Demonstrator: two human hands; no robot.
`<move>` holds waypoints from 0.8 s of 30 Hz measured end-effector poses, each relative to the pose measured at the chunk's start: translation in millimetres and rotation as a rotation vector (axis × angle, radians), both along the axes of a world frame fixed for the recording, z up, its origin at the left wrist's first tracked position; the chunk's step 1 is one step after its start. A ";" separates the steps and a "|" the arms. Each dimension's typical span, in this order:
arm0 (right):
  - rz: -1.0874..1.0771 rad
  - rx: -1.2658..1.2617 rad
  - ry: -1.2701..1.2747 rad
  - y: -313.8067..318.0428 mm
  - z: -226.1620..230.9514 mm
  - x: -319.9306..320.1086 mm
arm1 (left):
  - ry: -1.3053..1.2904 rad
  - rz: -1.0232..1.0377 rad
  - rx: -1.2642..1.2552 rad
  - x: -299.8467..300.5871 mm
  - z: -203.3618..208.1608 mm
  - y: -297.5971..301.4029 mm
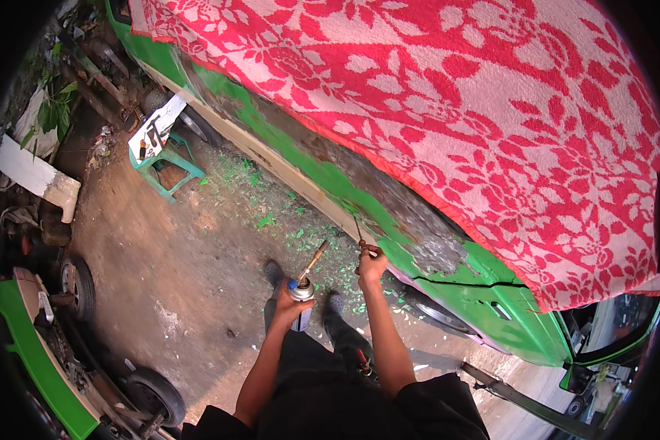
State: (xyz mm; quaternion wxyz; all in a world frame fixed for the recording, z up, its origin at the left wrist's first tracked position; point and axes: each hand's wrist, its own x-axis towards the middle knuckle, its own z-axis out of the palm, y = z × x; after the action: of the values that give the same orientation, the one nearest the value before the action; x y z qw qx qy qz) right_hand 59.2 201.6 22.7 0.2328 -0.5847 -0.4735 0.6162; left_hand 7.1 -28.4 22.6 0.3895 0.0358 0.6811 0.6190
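My left hand (284,302) is wrapped round a gas blowtorch (301,292), a canister with a blue knob and a long burner tube angled up to the right. No flame shows at its tip. My right hand (372,265) grips a thin tool like a screwdriver (358,229) by its dark handle. The tool's narrow shaft points at the lower side of a green car (331,180), where it seems to touch the paint; contact is hard to tell. Along that panel the green paint is partly stripped, baring rough grey-brown patches (425,238).
A red and pink floral blanket (447,110) drapes over the car. Green paint flakes (266,221) litter the ground. Beyond stands a green plastic stool (170,170) with a white board and tools on top. Wheels (154,394) and a green car part (40,359) lie at left.
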 end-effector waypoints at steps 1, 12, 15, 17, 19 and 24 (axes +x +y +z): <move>0.004 -0.013 0.006 -7.1 6.7 -1.5 | 0.026 0.012 -0.008 -0.6 -8.0 -8.5; -0.062 -0.052 0.104 -20.4 12.4 8.8 | -0.015 0.013 -0.009 -5.0 -1.7 -9.0; -0.081 -0.100 0.158 -15.8 10.3 10.1 | -0.006 0.011 -0.003 -7.1 1.3 -8.4; -0.079 -0.121 0.156 -9.9 3.1 5.0 | -0.002 -0.009 -0.011 -8.5 -3.3 -6.0; -0.056 -0.095 0.155 -20.2 10.3 0.9 | 0.031 0.002 -0.016 -10.2 -7.3 -13.3; -0.121 -0.134 0.242 -11.7 5.9 5.3 | 0.042 0.016 0.004 -6.2 -8.2 -13.0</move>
State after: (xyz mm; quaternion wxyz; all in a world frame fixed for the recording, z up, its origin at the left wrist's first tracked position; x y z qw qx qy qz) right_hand 64.4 189.9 28.6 0.2851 -0.5479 -0.3638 0.6973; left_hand 0.9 -41.5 14.3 0.3699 0.0440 0.6881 0.6227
